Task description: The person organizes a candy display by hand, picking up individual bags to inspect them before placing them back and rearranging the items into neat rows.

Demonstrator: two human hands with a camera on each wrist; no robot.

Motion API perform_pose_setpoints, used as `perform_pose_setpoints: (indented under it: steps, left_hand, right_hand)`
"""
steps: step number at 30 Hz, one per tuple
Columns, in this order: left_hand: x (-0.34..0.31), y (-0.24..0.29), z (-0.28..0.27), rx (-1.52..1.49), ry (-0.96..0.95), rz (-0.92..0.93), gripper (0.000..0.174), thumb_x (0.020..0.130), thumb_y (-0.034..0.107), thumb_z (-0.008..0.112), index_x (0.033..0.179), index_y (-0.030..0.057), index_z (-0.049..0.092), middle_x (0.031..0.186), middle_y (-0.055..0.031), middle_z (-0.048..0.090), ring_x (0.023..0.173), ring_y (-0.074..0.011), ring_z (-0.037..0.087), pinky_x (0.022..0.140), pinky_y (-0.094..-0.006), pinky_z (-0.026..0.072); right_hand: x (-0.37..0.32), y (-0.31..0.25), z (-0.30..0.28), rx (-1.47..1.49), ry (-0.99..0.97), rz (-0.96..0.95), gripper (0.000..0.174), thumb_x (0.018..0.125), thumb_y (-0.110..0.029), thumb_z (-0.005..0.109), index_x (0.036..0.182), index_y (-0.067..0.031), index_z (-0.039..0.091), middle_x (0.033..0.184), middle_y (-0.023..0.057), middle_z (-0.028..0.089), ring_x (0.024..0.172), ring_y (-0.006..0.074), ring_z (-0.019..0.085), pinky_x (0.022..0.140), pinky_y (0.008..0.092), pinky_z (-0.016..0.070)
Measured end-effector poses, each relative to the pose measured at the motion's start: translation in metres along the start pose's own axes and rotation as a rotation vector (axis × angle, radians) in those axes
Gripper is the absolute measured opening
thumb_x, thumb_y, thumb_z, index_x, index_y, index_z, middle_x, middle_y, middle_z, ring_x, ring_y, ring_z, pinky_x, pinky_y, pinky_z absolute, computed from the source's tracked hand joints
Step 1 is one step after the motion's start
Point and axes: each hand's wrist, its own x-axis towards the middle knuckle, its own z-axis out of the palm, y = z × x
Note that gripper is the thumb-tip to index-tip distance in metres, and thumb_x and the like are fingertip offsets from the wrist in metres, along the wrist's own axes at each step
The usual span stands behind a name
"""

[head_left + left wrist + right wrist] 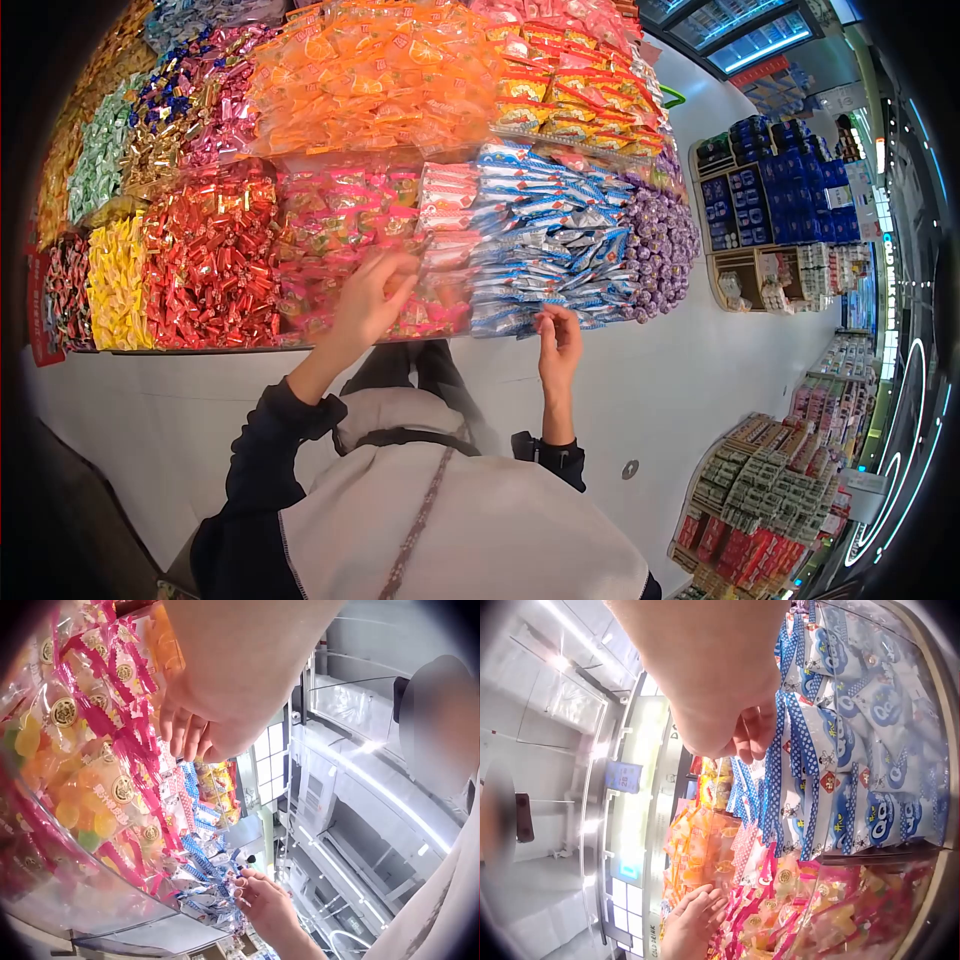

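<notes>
My left hand (pixel 375 300) is over the pink-trimmed clear candy packets (pixel 345 200), fingers loosely bent and slightly blurred, nothing visible in them. Those packets show orange, yellow and green sweets (pixel 82 802) close up in the left wrist view. At the front edge of the bin of blue-and-white packets (pixel 560 240) is my right hand (pixel 560 345), its fingers loosely curled and its fingertips right at the packets. In the right wrist view its fingers (pixel 756 731) hang beside the dotted blue wrappers (pixel 802 750), with no packet visible in them.
Pink-and-white packets (pixel 447 205) lie between the two bins. Red (pixel 215 260) and yellow candies (pixel 118 280) fill bins leftward, purple round ones (pixel 660 250) the right end. Orange packets (pixel 370 75) rise behind. Stocked shelves (pixel 780 190) stand across the aisle.
</notes>
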Motion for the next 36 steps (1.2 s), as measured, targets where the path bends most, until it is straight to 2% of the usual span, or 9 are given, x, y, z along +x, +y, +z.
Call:
perform_pose_setpoints:
  steps: [5,13,18,23,25,26,29,33,36]
  left_hand:
    - [-0.005,0.011,0.002,0.02,-0.03,0.021,0.021,0.08,0.009,0.059,0.099,0.0028,0.057,0.092,-0.0106,0.059,0.086,-0.0232,0.058,0.074,-0.0295,0.0448]
    - [-0.002,0.02,0.031,0.084,0.01,0.194,0.018,0.077,0.005,0.06,0.095,0.0017,0.057,0.091,-0.011,0.059,0.087,-0.0257,0.056,0.076,-0.0307,0.0436]
    - [0.012,0.039,0.078,0.085,0.014,0.297,0.017,0.075,0.004,0.063,0.091,0.0022,0.058,0.088,-0.0109,0.059,0.085,-0.0256,0.056,0.073,-0.0332,0.0441]
    - [0.033,0.067,0.135,0.07,-0.083,0.389,0.017,0.075,0.006,0.063,0.091,0.0033,0.058,0.089,-0.0102,0.059,0.086,-0.0271,0.055,0.074,-0.0345,0.0442]
    - [0.045,0.075,0.16,0.088,-0.115,0.459,0.017,0.075,0.008,0.064,0.091,0.0043,0.058,0.09,-0.0098,0.059,0.087,-0.0275,0.055,0.074,-0.0349,0.0441]
    - [0.05,0.076,0.173,0.126,-0.143,0.438,0.02,0.076,0.014,0.063,0.093,0.006,0.058,0.09,-0.0093,0.058,0.088,-0.0278,0.054,0.075,-0.0361,0.0441]
    - [0.06,0.09,0.201,0.266,-0.212,0.423,0.023,0.076,0.019,0.063,0.095,0.007,0.058,0.091,-0.0091,0.058,0.09,-0.0276,0.054,0.078,-0.0369,0.0438]
    - [0.064,0.09,0.227,0.35,-0.278,0.407,0.021,0.076,0.019,0.062,0.094,0.0087,0.058,0.091,-0.0066,0.059,0.09,-0.0262,0.054,0.077,-0.0367,0.043]
    - [0.063,0.088,0.238,0.462,-0.277,0.413,0.017,0.075,0.019,0.062,0.089,0.0092,0.059,0.081,-0.0051,0.06,0.088,-0.0249,0.054,0.077,-0.0374,0.0421]
  right_hand:
    - [-0.001,-0.004,-0.004,-0.022,-0.017,0.01,0.016,0.087,-0.003,0.049,0.102,-0.0004,0.053,0.086,0.0058,0.058,0.073,0.0084,0.052,0.067,0.0206,0.043]
    - [0.023,0.006,-0.037,0.016,-0.016,-0.041,0.015,0.087,-0.004,0.049,0.101,-0.001,0.053,0.084,0.005,0.058,0.072,0.008,0.052,0.065,0.02,0.0427]
    - [0.044,0.007,-0.087,0.011,-0.007,-0.094,0.014,0.086,-0.004,0.049,0.1,-0.0015,0.054,0.084,0.0043,0.059,0.07,0.0078,0.053,0.065,0.0203,0.043]
    - [0.066,0.019,-0.145,-0.071,-0.022,-0.18,0.015,0.087,-0.005,0.049,0.1,-0.0017,0.054,0.086,0.0044,0.059,0.072,0.008,0.053,0.066,0.0205,0.0426]
    - [0.071,0.022,-0.163,-0.06,-0.026,-0.143,0.014,0.087,-0.005,0.049,0.1,-0.0013,0.055,0.086,0.0048,0.059,0.074,0.0082,0.054,0.067,0.0205,0.0429]
    - [0.075,0.024,-0.17,-0.062,-0.023,-0.14,0.014,0.087,-0.005,0.049,0.099,-0.0011,0.055,0.086,0.0049,0.059,0.074,0.0083,0.055,0.067,0.0205,0.043]
    - [0.087,0.028,-0.188,-0.061,-0.013,-0.159,0.014,0.087,-0.005,0.049,0.099,-0.0011,0.055,0.086,0.0049,0.06,0.075,0.0086,0.056,0.067,0.0208,0.0437]
    - [0.101,0.029,-0.203,-0.137,-0.01,-0.191,0.013,0.086,-0.005,0.051,0.098,-0.0021,0.056,0.085,0.0046,0.06,0.077,0.0098,0.057,0.066,0.0219,0.0442]
    - [0.106,0.024,-0.206,-0.16,-0.031,-0.195,0.013,0.085,-0.005,0.052,0.097,-0.0018,0.057,0.085,0.0049,0.06,0.077,0.0105,0.057,0.067,0.0226,0.0442]
